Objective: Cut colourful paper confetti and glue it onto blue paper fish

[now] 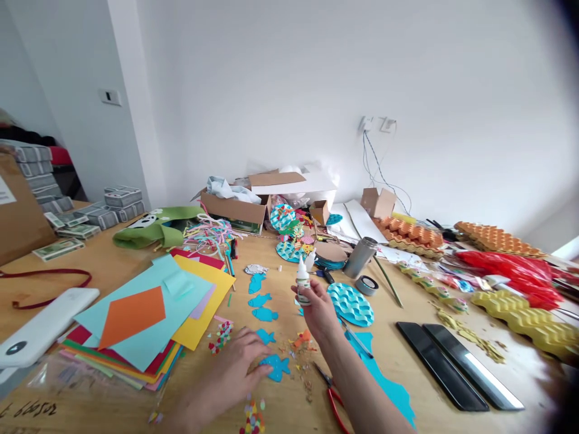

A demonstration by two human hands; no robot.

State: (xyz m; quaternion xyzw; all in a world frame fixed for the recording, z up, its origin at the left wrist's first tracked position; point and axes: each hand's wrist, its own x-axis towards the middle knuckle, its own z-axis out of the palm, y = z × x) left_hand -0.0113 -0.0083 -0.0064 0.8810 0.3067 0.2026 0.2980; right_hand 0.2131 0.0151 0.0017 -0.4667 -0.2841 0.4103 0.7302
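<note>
My right hand (319, 304) is closed around a small white glue bottle (303, 284), held upright with its nozzle up above the table. Lower left, my left hand (244, 364) rests over the table, fingers apart, its thumb at the edge of a blue paper fish (278, 367). Several more blue fish cutouts (265, 314) lie in a column beyond it. Small piles of coloured paper dots (221, 336) lie beside the left hand. Orange paper scraps (304, 339) are between the hands. Red-handled pliers or scissors (333, 395) lie under the right forearm.
Stacked coloured paper (136, 319) fills the left, beside a white device (49, 322). On the right are a blue wavy disc (350, 304), a tape roll (367, 285), a metal flask (360, 256), two black bars (441, 364) and yellow egg cartons (525, 316). Cardboard boxes (235, 208) stand behind.
</note>
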